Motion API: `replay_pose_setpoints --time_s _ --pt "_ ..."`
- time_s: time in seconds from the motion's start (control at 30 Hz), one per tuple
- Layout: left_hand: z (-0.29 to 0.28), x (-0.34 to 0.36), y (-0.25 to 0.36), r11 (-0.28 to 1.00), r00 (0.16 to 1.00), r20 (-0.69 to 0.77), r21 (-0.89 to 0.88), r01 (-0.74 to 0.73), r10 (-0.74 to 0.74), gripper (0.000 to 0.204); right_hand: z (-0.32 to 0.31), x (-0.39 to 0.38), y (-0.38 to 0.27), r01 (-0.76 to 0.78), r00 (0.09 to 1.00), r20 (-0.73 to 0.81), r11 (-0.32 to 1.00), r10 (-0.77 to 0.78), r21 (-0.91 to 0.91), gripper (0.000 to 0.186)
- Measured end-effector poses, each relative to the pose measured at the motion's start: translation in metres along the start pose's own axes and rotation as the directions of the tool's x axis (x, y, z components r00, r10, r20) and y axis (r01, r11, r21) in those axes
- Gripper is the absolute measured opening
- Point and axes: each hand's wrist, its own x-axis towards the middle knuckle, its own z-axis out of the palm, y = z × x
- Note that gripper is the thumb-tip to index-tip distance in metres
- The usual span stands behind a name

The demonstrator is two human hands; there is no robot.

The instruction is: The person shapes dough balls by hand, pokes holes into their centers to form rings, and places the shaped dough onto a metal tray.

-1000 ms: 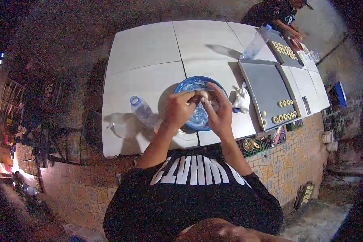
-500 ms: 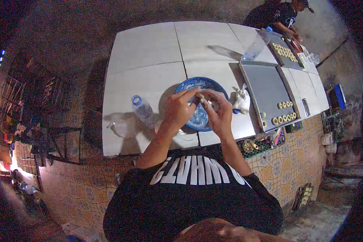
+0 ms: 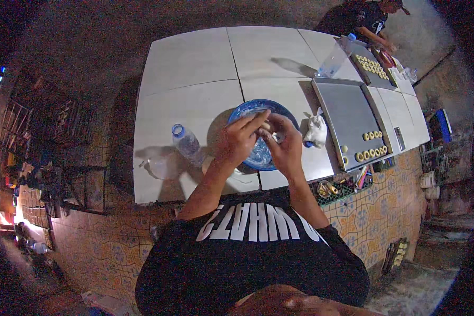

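Both my hands meet above a blue basin streaked with white inside. A small pale piece that looks like dough shows between the fingertips. My left hand is closed around its left side, the fingers reaching across the top. From the right, my right hand pinches the same piece with thumb and fingers. Much of the piece is hidden by the fingers, so its shape is unclear.
Right of the basin lie a white plastic bag and a metal tray with several pale dough rings. Clear bottles stand left and far right. A co-worker is beside another tray of rings.
My left fingers have shifted slightly right and over the pale piece, and my right fingers have curled closer around it. The basin and trays stay where they were.
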Motion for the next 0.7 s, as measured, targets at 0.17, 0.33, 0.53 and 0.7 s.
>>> replay_pose_setpoints --time_s 0.17,0.33,0.53,0.7 --pt "0.005 -0.008 -0.008 0.991 0.987 0.111 -0.049 0.124 -0.118 0.052 -0.006 0.003 -0.013 0.152 0.987 -0.024 0.966 -0.161 -0.211 0.033" --pt "-0.002 0.002 0.006 0.963 0.969 0.117 -0.133 0.234 -0.22 0.05 -0.003 0.001 -0.01 0.051 0.998 -0.022 0.971 -0.058 -0.235 0.035" --pt "-0.001 -0.003 -0.005 0.99 0.978 0.161 -0.034 0.14 -0.133 0.046 -0.005 0.005 -0.014 0.156 0.987 0.056 0.971 -0.148 -0.182 0.03" --pt "-0.007 0.005 0.01 0.899 0.875 0.287 -0.087 0.429 -0.389 0.045 -0.004 0.005 -0.015 0.158 0.987 0.055 0.96 -0.149 -0.232 0.028"
